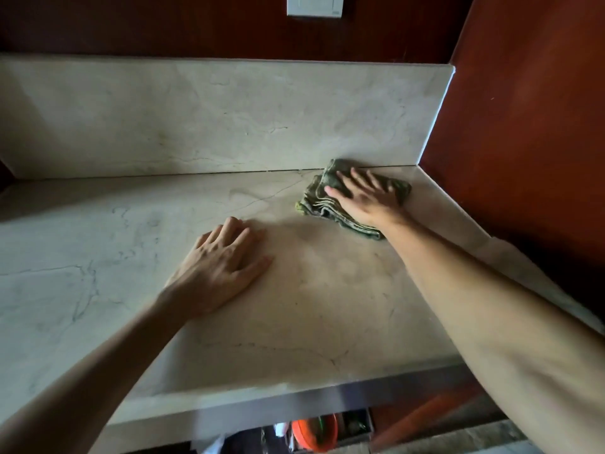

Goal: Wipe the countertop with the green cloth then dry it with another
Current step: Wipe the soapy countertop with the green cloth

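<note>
A folded green cloth (pixel 319 198) lies on the pale marble countertop (pixel 98 257), near the back right corner where the backsplash meets the red side wall. My right hand (pixel 366 198) presses flat on top of the cloth with its fingers spread, covering the cloth's middle. My left hand (pixel 219 267) rests palm down on the bare counter, nearer to me and left of the cloth, holding nothing. No second cloth is in view.
A marble backsplash (pixel 212 116) runs along the back, with a white wall socket (pixel 314 4) above it. A dark red wall (pixel 523 126) closes the right side. Below the counter's front edge sits an orange object (pixel 314 434) on a shelf.
</note>
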